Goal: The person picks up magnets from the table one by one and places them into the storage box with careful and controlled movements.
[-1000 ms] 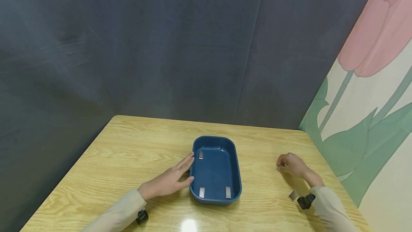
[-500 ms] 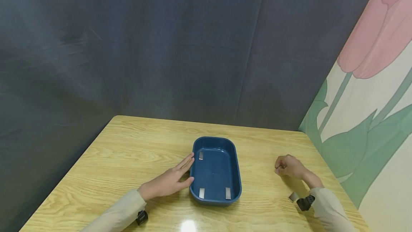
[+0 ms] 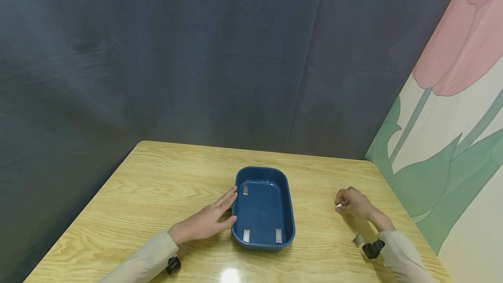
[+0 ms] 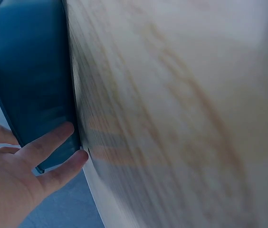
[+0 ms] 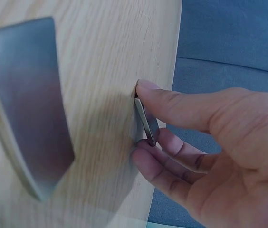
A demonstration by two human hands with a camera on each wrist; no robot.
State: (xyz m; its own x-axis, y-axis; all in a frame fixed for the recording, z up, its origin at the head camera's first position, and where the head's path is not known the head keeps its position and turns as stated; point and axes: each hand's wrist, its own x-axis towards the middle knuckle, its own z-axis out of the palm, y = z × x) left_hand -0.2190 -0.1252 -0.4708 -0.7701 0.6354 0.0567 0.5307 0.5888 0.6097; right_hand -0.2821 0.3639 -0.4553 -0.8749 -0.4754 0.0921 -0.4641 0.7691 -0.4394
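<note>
A blue rectangular tray (image 3: 260, 213) with rounded corners stands mid-table. Inside are three small flat metal blocks: one at the far left (image 3: 245, 189), one at the near left (image 3: 246, 235) and one at the near right (image 3: 278, 235). My left hand (image 3: 200, 222) rests with extended fingers against the tray's left side. Out to the right, my right hand (image 3: 356, 203) pinches another small metal block (image 5: 147, 122) between thumb and fingertips, low over the table; it is tilted on edge in the right wrist view. Another metal block (image 3: 358, 240) lies on the table near the right wrist.
The wood-grain table (image 3: 177, 178) runs back to a dark curtain (image 3: 220, 64). On the right rises a wall painted with a pink tulip (image 3: 459, 43). Black wrist devices sit on the left wrist (image 3: 173, 265) and the right wrist (image 3: 373, 249).
My right hand has shifted slightly left, and the metal block in its fingers now shows a bright face. My left hand, the tray and its blocks stay put.
</note>
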